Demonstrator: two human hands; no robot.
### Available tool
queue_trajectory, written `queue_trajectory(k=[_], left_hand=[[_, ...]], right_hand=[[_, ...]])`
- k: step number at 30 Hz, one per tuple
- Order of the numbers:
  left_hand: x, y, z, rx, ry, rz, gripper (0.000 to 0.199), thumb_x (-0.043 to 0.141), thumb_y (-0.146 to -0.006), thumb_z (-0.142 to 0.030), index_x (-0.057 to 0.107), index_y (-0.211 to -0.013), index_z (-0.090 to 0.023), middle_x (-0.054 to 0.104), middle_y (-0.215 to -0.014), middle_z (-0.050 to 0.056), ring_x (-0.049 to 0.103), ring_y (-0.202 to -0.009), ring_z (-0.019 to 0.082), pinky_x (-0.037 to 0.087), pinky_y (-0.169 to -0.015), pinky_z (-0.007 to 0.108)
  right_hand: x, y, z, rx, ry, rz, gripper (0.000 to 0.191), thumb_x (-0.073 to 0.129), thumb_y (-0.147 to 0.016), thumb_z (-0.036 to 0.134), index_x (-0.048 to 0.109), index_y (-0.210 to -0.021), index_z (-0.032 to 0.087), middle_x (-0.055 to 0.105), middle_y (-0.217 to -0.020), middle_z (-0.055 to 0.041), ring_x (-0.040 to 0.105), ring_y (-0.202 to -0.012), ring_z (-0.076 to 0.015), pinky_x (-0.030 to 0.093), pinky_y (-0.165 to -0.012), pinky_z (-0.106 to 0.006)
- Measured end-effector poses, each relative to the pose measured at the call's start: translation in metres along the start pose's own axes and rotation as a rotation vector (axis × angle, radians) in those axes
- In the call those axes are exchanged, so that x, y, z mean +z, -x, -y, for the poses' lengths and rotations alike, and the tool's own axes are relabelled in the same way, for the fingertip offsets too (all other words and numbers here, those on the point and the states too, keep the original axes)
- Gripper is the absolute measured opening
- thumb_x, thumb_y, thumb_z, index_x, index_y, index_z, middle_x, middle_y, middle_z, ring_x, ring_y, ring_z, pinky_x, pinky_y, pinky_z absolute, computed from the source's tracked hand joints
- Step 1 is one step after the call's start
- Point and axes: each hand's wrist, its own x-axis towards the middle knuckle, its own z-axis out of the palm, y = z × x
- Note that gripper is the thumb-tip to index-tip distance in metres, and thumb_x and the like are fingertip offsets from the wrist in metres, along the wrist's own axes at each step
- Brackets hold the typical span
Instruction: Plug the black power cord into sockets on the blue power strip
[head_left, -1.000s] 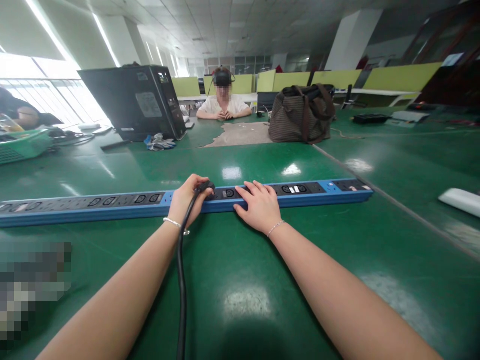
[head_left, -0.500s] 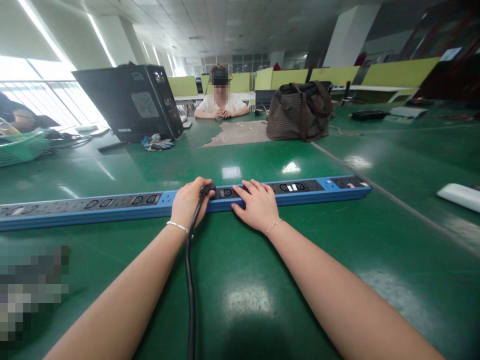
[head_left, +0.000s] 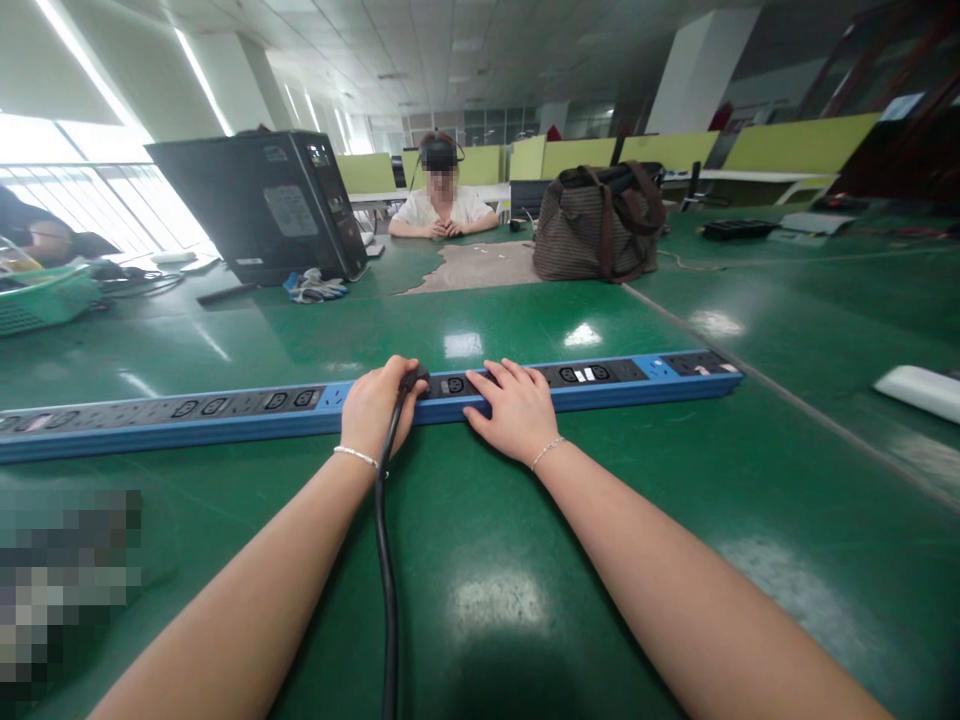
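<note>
The left hand pinches a black plug, cord trailing near, at the blue power strip; rightward, the right hand lies spread across the strip, which runs left to right on the green table.

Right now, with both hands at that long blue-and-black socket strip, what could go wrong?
A thick black cable runs from the black plug in the left hand out of view, so a snag might tug the plug crooked; whether it is seated is hidden. The right hand rests on the socket strip nearby, so a slip could bump that hand.
</note>
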Motion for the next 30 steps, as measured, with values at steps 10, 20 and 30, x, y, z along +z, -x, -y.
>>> queue_trajectory(k=[10, 20, 30], left_hand=[[-0.0004, 0.0015, 0.0005, -0.015, -0.039, -0.009, 0.028, 0.049, -0.084, -0.041, 0.056, -0.105, -0.024, 0.069, -0.087, 0.005, 0.065, -0.082, 0.024, 0.046, -0.073, 0.033], [0.0033, 0.0021, 0.0011, 0.135, 0.023, -0.021, 0.025, 0.048, -0.085, -0.034, 0.056, -0.107, -0.024, 0.067, -0.103, 0.005, 0.062, -0.095, 0.021, 0.044, -0.084, 0.032], [0.0012, 0.0007, -0.0001, 0.033, -0.039, 0.009, 0.029, 0.047, -0.084, -0.042, 0.057, -0.104, -0.023, 0.068, -0.089, 0.006, 0.063, -0.084, 0.023, 0.045, -0.073, 0.032]], right_hand=[[-0.0004, 0.0001, 0.0005, 0.000, -0.005, -0.008, 0.047, 0.051, -0.083, 0.047, 0.055, -0.126, 0.029, 0.051, -0.134, -0.0067, 0.039, -0.125, -0.0270, 0.025, -0.101, -0.043], [-0.0004, 0.0000, 0.0007, 0.002, -0.002, -0.004, 0.047, 0.051, -0.083, 0.047, 0.055, -0.126, 0.029, 0.051, -0.134, -0.0069, 0.038, -0.126, -0.0268, 0.025, -0.101, -0.044], [-0.0003, 0.0001, 0.0005, 0.003, -0.008, -0.016, 0.047, 0.051, -0.082, 0.047, 0.055, -0.125, 0.029, 0.052, -0.133, -0.0068, 0.039, -0.125, -0.0268, 0.024, -0.101, -0.043]])
